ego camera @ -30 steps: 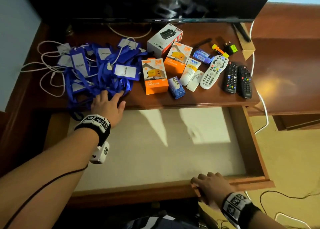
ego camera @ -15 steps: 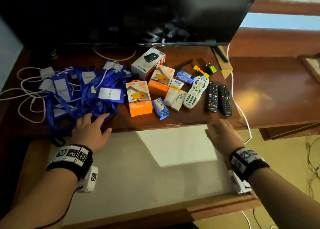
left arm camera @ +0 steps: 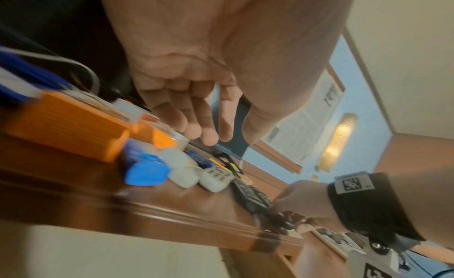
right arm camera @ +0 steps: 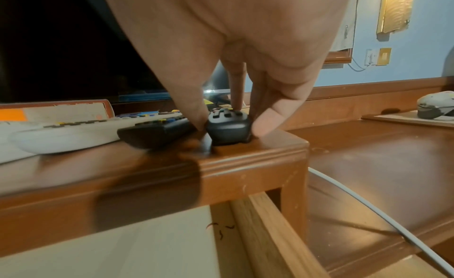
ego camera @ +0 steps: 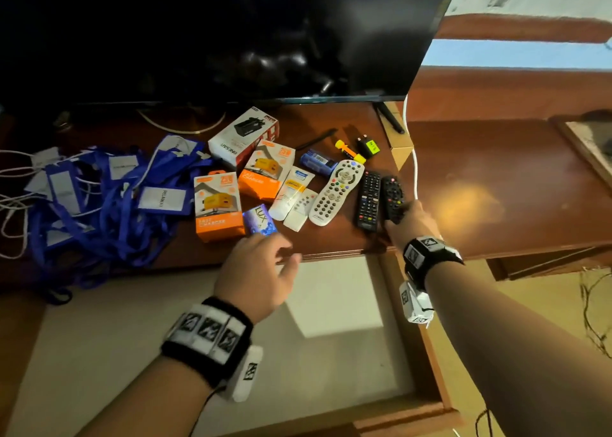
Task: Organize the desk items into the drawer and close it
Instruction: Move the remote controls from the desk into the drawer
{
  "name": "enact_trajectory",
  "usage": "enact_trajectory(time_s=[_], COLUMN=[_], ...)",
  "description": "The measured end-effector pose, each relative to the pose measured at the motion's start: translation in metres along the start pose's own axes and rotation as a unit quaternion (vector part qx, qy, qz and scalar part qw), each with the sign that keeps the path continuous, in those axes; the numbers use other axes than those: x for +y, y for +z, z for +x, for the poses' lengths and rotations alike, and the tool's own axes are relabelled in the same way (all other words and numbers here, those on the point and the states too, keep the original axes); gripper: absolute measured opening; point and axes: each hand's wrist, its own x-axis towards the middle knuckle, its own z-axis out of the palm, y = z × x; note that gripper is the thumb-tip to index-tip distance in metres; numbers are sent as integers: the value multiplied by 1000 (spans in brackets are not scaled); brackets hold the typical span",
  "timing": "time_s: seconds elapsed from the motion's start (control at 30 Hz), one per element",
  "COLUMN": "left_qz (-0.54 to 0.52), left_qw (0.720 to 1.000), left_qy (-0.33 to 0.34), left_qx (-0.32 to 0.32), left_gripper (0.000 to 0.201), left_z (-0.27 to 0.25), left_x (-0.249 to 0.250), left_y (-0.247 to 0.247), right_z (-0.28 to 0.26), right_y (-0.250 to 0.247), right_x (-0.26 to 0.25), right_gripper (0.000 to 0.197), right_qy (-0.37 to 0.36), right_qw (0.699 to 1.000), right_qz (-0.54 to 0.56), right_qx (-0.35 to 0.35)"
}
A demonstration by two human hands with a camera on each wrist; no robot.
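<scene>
The drawer [ego camera: 420, 354] stands pulled open under the desk, its pale lined bottom bare. My right hand [ego camera: 397, 220] pinches the near end of the rightmost black remote [ego camera: 392, 193] at the desk's front right corner; in the right wrist view, thumb and fingers [right arm camera: 266, 121] clamp its end [right arm camera: 228, 130] while it lies on the wood. My left hand [ego camera: 284, 251] hovers with relaxed fingers over the desk's front edge, just short of the blue soap box [ego camera: 260, 223], and holds nothing. The left wrist view shows those fingers [left arm camera: 203, 130] above the soap [left arm camera: 145, 171].
Left to right on the desk lie blue lanyards [ego camera: 99, 205], two orange charger boxes [ego camera: 217, 205], a white box [ego camera: 243, 135], a cream tube [ego camera: 291, 188], a small white remote [ego camera: 299, 210], a white remote [ego camera: 336, 191] and a second black remote [ego camera: 368, 200]. A TV screen [ego camera: 231, 39] stands behind.
My left hand left the lanyards and moved right to the soap box. My right hand rose from the drawer's front rim to the desk corner and took hold of the black remote.
</scene>
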Motion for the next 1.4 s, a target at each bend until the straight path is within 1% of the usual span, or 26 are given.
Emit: enact_trajectory(time_s=[0.03, 0.07, 0.17, 0.27, 0.3, 0.37, 0.47, 0.5, 0.57, 0.67, 0.73, 0.8, 0.87, 0.9, 0.97, 1.03, 1.1, 1.17, 1.23, 1.37, 1.4], left_qz=[-5, -5, 31, 58, 74, 103, 133, 141, 143, 136, 136, 126, 113, 101, 87, 78, 71, 80, 101, 133, 135], left_qw=[1000, 999, 994, 991, 990, 987, 978, 977, 977, 979, 980, 981, 983, 984, 982, 976, 967, 958, 949, 936, 933], left_qy=[25, 31, 8, -6, -13, -36, -77, -83, -85, -68, -54, -56, -60, -66, -84, -112, -142, -162, -168, -158, -154], left_qx=[-9, -30, -104, -121, -121, -121, -138, -140, -131, -134, -138, -135, -132, -134, -143, -171, -201, -223, -246, -286, -295], left_gripper=[24, 26, 34, 52, 57, 65, 74, 73, 64, 48, 41, 40, 35, 33, 36, 39, 37, 34, 34, 29, 31], left_z=[13, 28, 70, 104, 113, 129, 146, 149, 150, 138, 120, 93, 56, 35, -8, -45, -69, -78, -77, -60, -55], left_x=[19, 38, 86, 117, 123, 131, 130, 128, 124, 122, 121, 116, 102, 92, 70, 51, 38, 26, 19, 19, 21], left_y=[12, 23, 53, 82, 90, 107, 126, 131, 134, 128, 116, 104, 95, 91, 89, 90, 96, 107, 122, 152, 158], right_z=[-6, -14, -46, -86, -101, -130, -166, -173, -179, -172, -163, -154, -147, -144, -140, -137, -136, -135, -134, -132, -132], right_y=[-2, -5, -10, -15, -15, -12, 2, 6, 16, 28, 38, 48, 57, 61, 69, 77, 82, 84, 82, 70, 64], right_x=[4, 8, 22, 42, 51, 71, 97, 103, 110, 113, 113, 114, 115, 116, 116, 118, 119, 119, 116, 102, 95], right_gripper=[51, 51, 52, 47, 48, 60, 78, 81, 82, 84, 87, 88, 88, 89, 93, 97, 99, 99, 93, 86, 80], right_qy=[2, 3, 2, 9, 5, -27, -62, -73, -94, -100, -93, -87, -72, -63, -55, -57, -54, -55, -53, -51, -60], right_qw=[1000, 1000, 999, 997, 997, 996, 991, 988, 981, 966, 957, 949, 943, 941, 936, 931, 926, 923, 919, 910, 910], right_qz=[6, 9, 28, 54, 60, 62, 44, 35, -3, -81, -117, -139, -151, -155, -167, -180, -199, -209, -224, -256, -264], right_qx=[-7, -11, -23, -47, -49, -54, -112, -135, -171, -226, -249, -268, -287, -295, -306, -312, -316, -319, -321, -323, -314])
